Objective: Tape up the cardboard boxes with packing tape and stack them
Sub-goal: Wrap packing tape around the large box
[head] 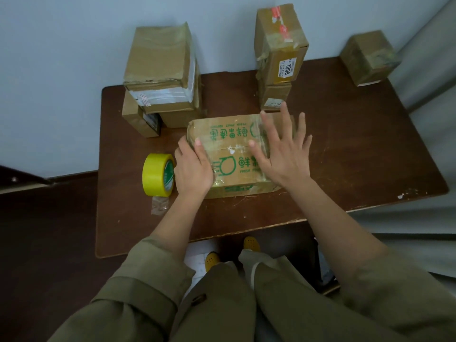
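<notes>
A flat cardboard box with green print (229, 144) lies in the middle of the brown table (357, 144), its top covered with clear tape. My left hand (192, 169) grips its left edge, thumb on top and fingers down the side. My right hand (283, 151) lies flat on the box's right half with fingers spread. A yellow roll of packing tape (158, 177) stands on edge just left of my left hand, a loose clear end trailing on the table in front of it.
A stack of taped boxes (160, 70) stands at the back left. Two stacked boxes (278, 45) stand at the back middle, close behind the green-print box. A small box (370, 58) sits at the back right corner. The wall runs behind the table.
</notes>
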{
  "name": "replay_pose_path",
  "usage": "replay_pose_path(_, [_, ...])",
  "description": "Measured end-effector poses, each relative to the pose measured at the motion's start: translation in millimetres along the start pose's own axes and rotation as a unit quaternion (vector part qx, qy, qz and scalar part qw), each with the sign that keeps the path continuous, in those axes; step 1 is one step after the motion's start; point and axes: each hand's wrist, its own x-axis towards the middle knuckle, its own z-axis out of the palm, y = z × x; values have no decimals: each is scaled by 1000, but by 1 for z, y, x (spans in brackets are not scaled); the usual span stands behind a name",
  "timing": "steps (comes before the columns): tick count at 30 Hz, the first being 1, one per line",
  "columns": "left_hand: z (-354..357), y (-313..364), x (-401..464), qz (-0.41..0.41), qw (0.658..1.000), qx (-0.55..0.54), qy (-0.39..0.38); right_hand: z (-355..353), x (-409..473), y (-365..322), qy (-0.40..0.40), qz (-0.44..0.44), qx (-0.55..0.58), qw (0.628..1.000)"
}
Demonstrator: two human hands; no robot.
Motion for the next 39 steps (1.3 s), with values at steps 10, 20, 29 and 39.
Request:
replay_pose_path(10, [-1, -2, 6, 28, 1000, 12, -7, -2, 20, -8, -7, 54, -73, 996])
replay_pose_path(20, [1, -3, 1, 6, 1000, 16, 13, -4, 56, -20, 16, 31, -68, 997])
replay_pose_path(29, [5, -4, 2, 4, 1000, 1, 29, -1, 81, -13, -62, 24, -49, 997])
replay_pose_path(39, [6, -4, 1, 13, 999, -1, 48, 2, 104, -18, -25, 103, 6, 994])
